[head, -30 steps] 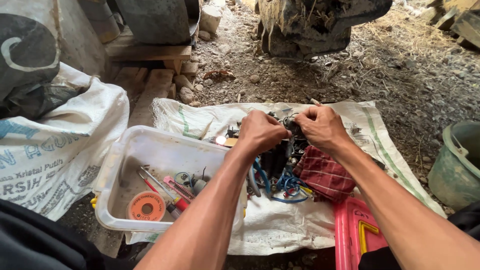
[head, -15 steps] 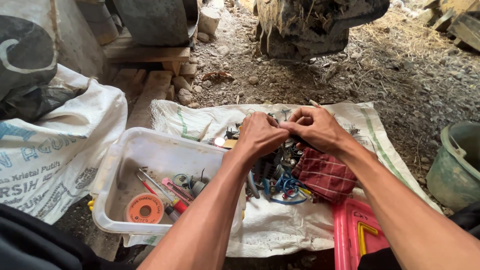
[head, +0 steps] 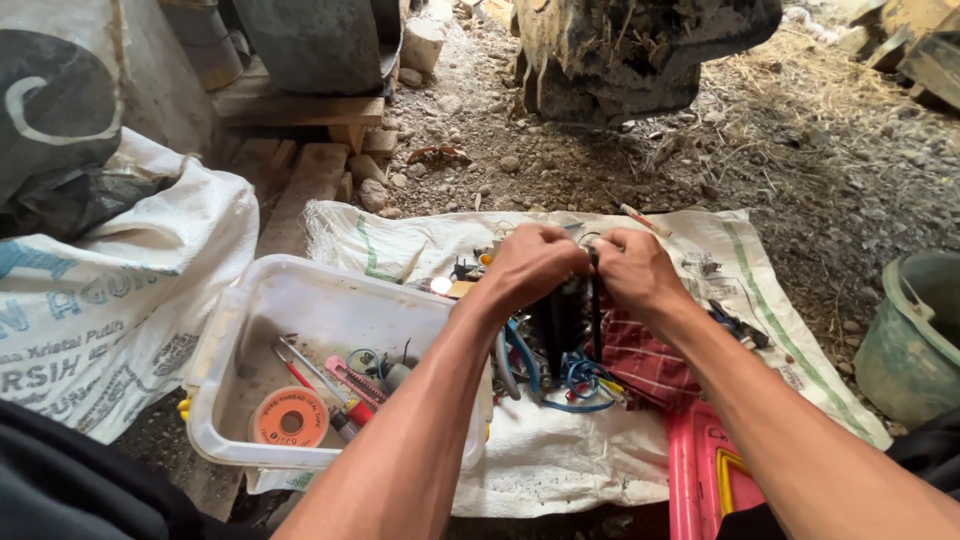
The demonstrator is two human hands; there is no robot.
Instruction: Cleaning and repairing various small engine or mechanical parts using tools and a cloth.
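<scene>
My left hand (head: 535,265) and my right hand (head: 633,272) are pressed close together, both gripping a dark blocky part (head: 563,320) with black cords. Blue wires (head: 560,378) hang from its lower end onto a white woven sack (head: 560,460) spread on the ground. A red checked cloth (head: 645,362) lies just right of the part, under my right wrist. What the fingers pinch at the top is hidden.
A white plastic tub (head: 300,300) at left holds an orange tape roll (head: 288,417), screwdrivers and small tools. A pink plastic case (head: 705,480) sits at the bottom edge, a green bucket (head: 915,335) at right. Printed sacks lie left; rubble and timber lie beyond.
Both hands have drawn closer together over the dark part and shifted slightly toward me; the part now stands more upright between them.
</scene>
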